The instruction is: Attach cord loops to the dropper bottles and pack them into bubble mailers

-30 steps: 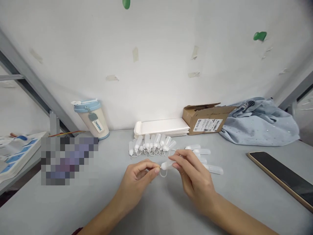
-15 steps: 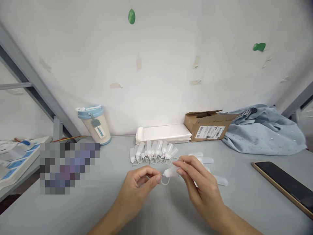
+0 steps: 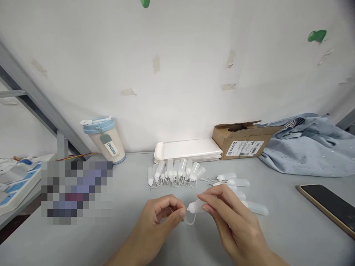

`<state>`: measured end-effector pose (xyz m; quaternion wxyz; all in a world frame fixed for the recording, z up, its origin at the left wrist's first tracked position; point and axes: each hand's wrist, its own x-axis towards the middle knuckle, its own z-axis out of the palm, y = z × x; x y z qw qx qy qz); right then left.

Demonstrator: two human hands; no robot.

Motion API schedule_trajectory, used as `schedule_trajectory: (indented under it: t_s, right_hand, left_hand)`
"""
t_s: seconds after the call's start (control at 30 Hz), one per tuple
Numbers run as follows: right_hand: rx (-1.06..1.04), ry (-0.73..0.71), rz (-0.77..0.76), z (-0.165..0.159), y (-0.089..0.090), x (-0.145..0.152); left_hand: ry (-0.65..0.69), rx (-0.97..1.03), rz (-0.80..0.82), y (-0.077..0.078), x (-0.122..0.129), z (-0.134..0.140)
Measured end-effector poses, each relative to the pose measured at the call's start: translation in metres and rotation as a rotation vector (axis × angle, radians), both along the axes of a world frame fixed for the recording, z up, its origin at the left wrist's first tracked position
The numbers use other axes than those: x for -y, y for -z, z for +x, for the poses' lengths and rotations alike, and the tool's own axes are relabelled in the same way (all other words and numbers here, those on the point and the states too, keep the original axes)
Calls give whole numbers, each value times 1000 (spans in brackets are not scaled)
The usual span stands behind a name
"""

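My right hand (image 3: 237,225) grips a small translucent squeeze bottle (image 3: 193,207) by its body, the nozzle pointing left. From the bottle's collar a thin white cap strap (image 3: 190,223) loops down and over to my left hand (image 3: 159,225). There, thumb and forefinger are pinched on the strap's end, right at the nozzle tip; the cap itself is hidden by the fingers. Behind my hands lies a row of similar bottles (image 3: 170,168), nozzles towards me. More loose bottles (image 3: 256,208) lie beside and partly behind my right hand.
White padded envelopes (image 3: 188,148) are stacked against the wall, next to an open cardboard box (image 3: 244,142). A blue cloth (image 3: 307,151) and a phone (image 3: 330,207) lie right. At left stand a tumbler (image 3: 104,142) and a power strip (image 3: 20,183). A blurred patch hides something.
The view has shifted slightly. The bottle's nozzle stays close to my left fingertips, and both hands keep nearly the same grip. More of the loose bottles on the right now show.
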<state>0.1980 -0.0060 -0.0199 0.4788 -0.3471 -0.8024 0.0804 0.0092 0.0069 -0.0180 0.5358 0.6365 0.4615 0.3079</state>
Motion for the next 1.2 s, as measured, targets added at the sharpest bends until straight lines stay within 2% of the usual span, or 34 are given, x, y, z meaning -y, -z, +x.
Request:
schedule_trajectory:
  t_s: [0.13,0.27,0.33,0.4,0.5,0.6,1.0,1.2]
  right_hand:
    - [38,29,-1,1,-3,-2]
    - [142,150,-35,5,-3,-7]
    - [189,194,-31,7,-1,-10]
    - [249,202,-9,8,1,-12]
    - [407,119,21,8,3,-12]
    - [501,51,17,7,4,-11]
    - [506,113,84,13,5,-21]
    - [522,84,114,13,5,-24]
  left_hand:
    - [-14,-115,156,-3,-3,-5]
    - [-160,-211,306,-5,-10,-14]
    - [-187,-234,317,-4,-10,-16]
    - [-142,-249,316,-3,-8,-15]
    - [-66,-262,342,-1,-4,-10]
    - [-52,-268,363,1,-2,-6]
    - [-72,-267,388,0,-4,-1]
    - [-57,-265,397,1,-5,0]
